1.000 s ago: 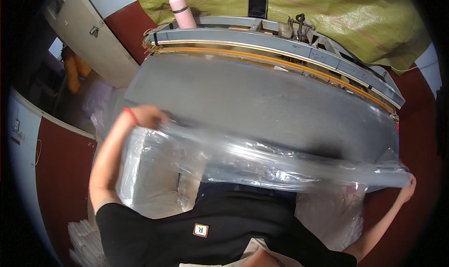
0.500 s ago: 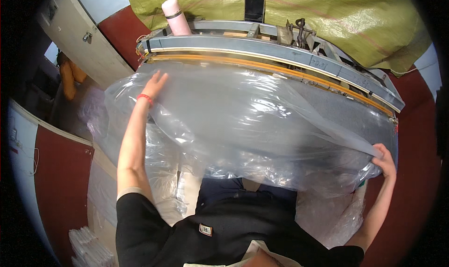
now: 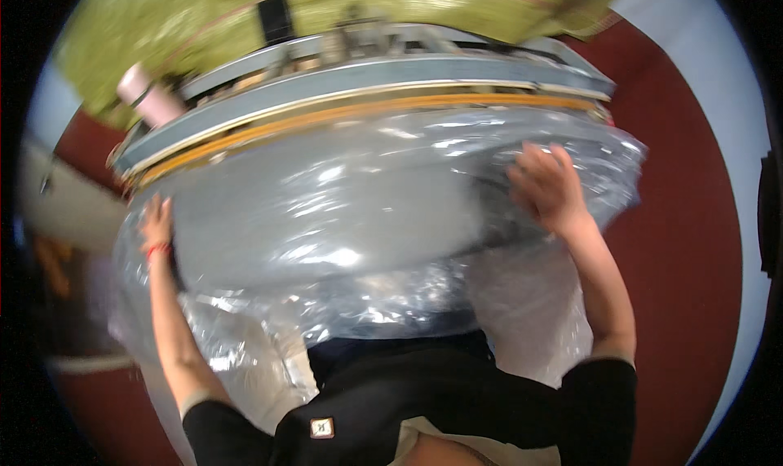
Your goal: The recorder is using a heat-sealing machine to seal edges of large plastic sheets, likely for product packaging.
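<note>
A wide sheet of clear plastic film (image 3: 351, 213) lies over the flat surface in front of me and hangs in crinkled folds toward my lap. My left hand (image 3: 157, 224), with a red band at its wrist, rests at the sheet's left end, fingers spread and holding nothing. Over the right part of the film is my right hand (image 3: 550, 187), blurred by motion. Its fingers look loosely bent and apart, with no film visibly gripped. Whether its fingertips touch the film I cannot tell.
Behind the film runs a grey metal frame (image 3: 326, 87) with an orange strip (image 3: 342, 114) along it. A pink bottle (image 3: 151, 97) and a dark phone (image 3: 276, 20) are at the back, near yellow-green woven sheeting (image 3: 440, 9). More clear plastic (image 3: 526, 303) hangs below on the right.
My right hand has let go of the film's right edge and moved inward over the sheet. The film now covers the right end. The view has shifted to the right.
</note>
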`<act>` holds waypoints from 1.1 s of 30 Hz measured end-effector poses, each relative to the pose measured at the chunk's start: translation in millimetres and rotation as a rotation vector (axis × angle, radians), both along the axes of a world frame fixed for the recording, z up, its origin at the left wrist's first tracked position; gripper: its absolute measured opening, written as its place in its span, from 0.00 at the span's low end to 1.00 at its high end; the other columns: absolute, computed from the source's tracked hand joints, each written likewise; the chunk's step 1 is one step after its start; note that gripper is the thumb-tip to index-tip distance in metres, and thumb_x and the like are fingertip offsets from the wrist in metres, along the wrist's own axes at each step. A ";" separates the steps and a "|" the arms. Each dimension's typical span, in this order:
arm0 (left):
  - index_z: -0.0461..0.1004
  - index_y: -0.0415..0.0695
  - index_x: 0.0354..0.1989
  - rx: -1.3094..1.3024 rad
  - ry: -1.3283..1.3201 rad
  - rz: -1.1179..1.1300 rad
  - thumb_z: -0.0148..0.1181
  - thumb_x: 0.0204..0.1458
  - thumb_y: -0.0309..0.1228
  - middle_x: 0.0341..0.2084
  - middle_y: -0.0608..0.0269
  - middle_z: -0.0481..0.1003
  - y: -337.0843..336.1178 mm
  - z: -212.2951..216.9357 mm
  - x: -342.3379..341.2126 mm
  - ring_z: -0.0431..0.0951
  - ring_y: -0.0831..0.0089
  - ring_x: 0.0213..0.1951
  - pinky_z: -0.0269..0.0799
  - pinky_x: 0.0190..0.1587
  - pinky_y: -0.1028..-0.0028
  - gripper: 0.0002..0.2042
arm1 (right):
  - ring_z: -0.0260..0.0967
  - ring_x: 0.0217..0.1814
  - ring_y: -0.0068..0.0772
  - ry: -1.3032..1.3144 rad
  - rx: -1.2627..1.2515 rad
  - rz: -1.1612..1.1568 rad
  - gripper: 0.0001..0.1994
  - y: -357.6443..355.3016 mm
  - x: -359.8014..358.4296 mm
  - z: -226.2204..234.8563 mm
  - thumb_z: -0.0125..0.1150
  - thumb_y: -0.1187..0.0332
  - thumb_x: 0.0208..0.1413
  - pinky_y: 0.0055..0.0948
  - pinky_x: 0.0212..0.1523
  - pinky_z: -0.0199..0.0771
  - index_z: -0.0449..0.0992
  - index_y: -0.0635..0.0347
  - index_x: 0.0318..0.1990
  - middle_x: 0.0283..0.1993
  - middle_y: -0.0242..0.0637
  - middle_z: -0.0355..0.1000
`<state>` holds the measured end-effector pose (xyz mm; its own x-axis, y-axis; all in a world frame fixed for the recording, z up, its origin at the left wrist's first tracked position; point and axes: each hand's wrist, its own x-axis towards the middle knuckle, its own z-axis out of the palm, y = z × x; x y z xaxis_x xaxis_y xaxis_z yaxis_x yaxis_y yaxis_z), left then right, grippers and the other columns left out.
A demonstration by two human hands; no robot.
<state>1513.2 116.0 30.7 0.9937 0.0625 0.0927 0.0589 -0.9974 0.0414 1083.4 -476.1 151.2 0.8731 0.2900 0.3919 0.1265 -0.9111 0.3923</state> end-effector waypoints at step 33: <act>0.67 0.44 0.43 -0.702 -0.472 0.145 0.47 0.49 0.35 0.41 0.53 0.68 158.1 -38.0 -264.2 0.66 0.59 0.45 0.61 0.47 0.68 0.14 | 0.50 0.58 0.42 0.147 0.837 -0.675 0.28 -253.1 -40.2 -85.7 0.40 0.52 0.54 0.32 0.58 0.47 0.58 0.70 0.52 0.57 0.50 0.53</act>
